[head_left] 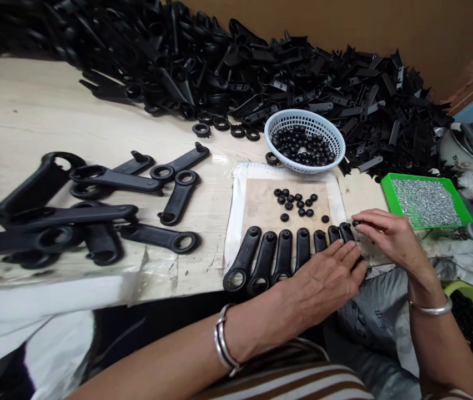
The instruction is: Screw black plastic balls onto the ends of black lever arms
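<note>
Several black plastic handles lie side by side in a row on a brown pad at the table's front edge. My left hand rests flat on the right end of the row, fingers together. My right hand is just right of the row, its fingertips pinching a small black round cap at the top of the last handle. Loose black caps lie scattered on the pad above the row.
A white basket of black caps stands behind the pad. A green tray of small metal screws sits at the right. More loose handles lie at the left, and a large heap of black parts lines the back.
</note>
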Available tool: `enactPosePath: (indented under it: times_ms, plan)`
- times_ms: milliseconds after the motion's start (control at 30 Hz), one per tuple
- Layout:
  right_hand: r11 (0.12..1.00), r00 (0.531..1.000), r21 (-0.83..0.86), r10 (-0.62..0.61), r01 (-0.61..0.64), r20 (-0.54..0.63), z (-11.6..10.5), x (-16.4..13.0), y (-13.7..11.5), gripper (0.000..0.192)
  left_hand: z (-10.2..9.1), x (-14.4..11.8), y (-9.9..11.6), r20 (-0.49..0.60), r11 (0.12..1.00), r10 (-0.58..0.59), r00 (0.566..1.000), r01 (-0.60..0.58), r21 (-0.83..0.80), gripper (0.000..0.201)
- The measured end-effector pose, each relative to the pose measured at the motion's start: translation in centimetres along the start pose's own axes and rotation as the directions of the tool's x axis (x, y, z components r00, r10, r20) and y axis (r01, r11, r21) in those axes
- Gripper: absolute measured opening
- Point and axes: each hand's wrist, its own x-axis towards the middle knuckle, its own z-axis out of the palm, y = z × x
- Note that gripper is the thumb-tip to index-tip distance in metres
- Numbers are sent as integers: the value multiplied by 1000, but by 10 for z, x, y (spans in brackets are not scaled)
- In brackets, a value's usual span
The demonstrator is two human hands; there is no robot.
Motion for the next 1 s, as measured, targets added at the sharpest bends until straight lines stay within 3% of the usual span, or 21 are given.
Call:
enactPosePath:
  times_ms: [200,367,500,667,800,1000]
  plan:
    - [977,991,-167,-131,135,35,7,-1,-4,20,2,4,-3,0,996,2,1000,-2,-89,35]
    - [924,970,-297,-224,242,92,5,-1,-10,21,-1,3,-3,-5,998,5,1000,-5,-67,27]
    - [861,946,-394,-279,323,165,3,0,-20,17,-2,1,-3,-21,998,15,1000,-17,-53,32]
    - [815,948,-487,-238,313,212,5,0,-25,11,-1,0,-3,-42,998,9,999,-11,-54,33]
    - [811,953,-501,-241,302,184,10,-1,-22,12,-5,2,-4,-18,999,12,1000,-13,-48,30]
    - [887,972,-408,-164,219,166,5,0,-19,16,-8,4,-4,4,999,6,1000,-6,-47,26]
